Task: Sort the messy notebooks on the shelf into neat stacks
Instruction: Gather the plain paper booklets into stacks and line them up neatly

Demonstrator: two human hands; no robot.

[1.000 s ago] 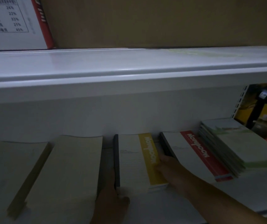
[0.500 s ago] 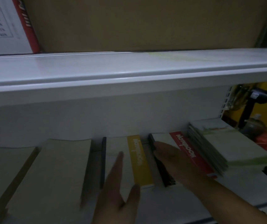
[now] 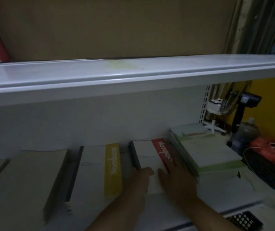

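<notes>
The red-banded notebook stack (image 3: pixel 148 154) lay on the lower shelf (image 3: pixel 225 185) between the yellow-banded stack (image 3: pixel 98 165) and the green stack (image 3: pixel 210 152). The right hand (image 3: pixel 178 180) rested flat on its cover, fingers straight; the left hand (image 3: pixel 140 179) met its near-left corner — grip unclear. Likely light, floppy, slippery covers — best squared by the edges.

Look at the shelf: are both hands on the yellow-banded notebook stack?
No: the left hand and right hand both touch the red-banded stack, and the yellow-banded stack lies to its left.
</notes>
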